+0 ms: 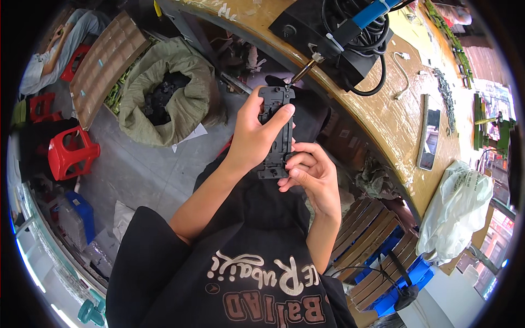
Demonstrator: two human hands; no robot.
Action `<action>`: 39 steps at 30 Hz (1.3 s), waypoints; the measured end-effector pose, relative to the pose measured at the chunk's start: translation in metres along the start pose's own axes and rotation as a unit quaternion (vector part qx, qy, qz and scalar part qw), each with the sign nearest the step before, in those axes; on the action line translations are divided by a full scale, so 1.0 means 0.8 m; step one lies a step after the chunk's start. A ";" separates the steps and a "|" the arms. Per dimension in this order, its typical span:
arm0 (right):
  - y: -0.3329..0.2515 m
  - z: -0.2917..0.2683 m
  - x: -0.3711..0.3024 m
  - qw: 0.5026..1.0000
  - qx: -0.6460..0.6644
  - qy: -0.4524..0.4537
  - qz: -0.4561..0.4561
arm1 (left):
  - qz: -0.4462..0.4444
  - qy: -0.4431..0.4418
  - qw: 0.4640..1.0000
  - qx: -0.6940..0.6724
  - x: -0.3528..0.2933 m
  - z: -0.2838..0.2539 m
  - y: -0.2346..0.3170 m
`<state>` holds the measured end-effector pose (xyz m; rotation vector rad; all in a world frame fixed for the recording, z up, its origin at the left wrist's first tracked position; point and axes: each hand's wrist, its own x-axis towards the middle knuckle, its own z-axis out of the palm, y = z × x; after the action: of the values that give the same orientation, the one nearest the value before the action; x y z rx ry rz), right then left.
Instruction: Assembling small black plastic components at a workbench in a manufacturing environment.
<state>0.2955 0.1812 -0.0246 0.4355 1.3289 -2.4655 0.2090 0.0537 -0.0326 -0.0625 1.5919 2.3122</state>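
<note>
Left fingers [279, 119] pinch the black part [281, 143]; right fingers [307, 157] curl at its lower edge, their grip unclear.

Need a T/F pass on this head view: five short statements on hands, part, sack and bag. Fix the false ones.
1. The left hand grips the black part. True.
2. The left hand is at the part's near end. False: it is toward the far end; the right hand is at the near end.
3. An open sack stands left of both hands. True.
4. The sack's visible contents are white. False: dark pieces show inside.
5. A white bag is right of both hands. True.
</note>
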 end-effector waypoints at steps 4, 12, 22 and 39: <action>0.000 0.002 -0.002 1.000 0.014 0.002 -0.001 | 0.002 -0.002 1.000 -0.005 0.000 0.000 -0.001; -0.002 0.005 -0.003 1.000 0.004 0.010 -0.017 | 0.012 -0.004 1.000 -0.009 0.000 0.002 0.000; 0.000 0.006 0.000 1.000 -0.001 0.009 -0.023 | 0.016 -0.001 1.000 0.005 0.002 0.001 0.002; 0.006 0.003 0.009 0.999 -0.005 0.025 -0.020 | 0.013 0.006 0.999 0.036 0.007 -0.002 0.000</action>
<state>0.2906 0.1759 -0.0301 0.4759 1.3812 -2.4953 0.2034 0.0535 -0.0349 -0.0378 1.6893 2.2760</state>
